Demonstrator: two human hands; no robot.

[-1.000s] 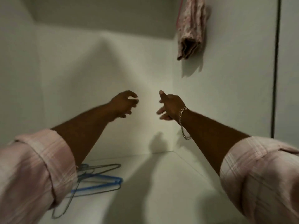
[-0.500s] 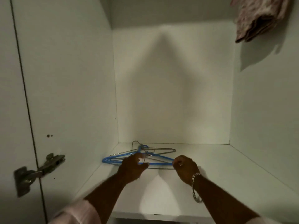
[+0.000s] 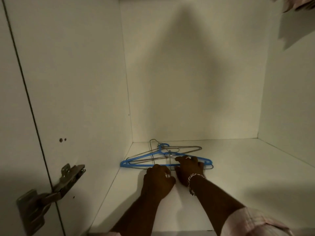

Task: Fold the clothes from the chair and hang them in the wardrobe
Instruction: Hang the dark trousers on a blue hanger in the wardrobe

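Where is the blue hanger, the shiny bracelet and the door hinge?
blue hanger (image 3: 136, 164): head view, on its lower bar, left part.
bracelet (image 3: 196, 175): head view, on the chain across the right wrist.
door hinge (image 3: 68, 181): head view, on its metal arm.

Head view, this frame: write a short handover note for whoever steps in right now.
Left hand grips a metal wire hanger from the pile.
Right hand rests on the blue hanger.
The tangled hangers lie on the wardrobe floor, back left corner.
Done: one folded patterned cloth hangs at top right, only partly in frame.
Left: free one hanger, fetch the next garment, hang it. The chair is out of view.
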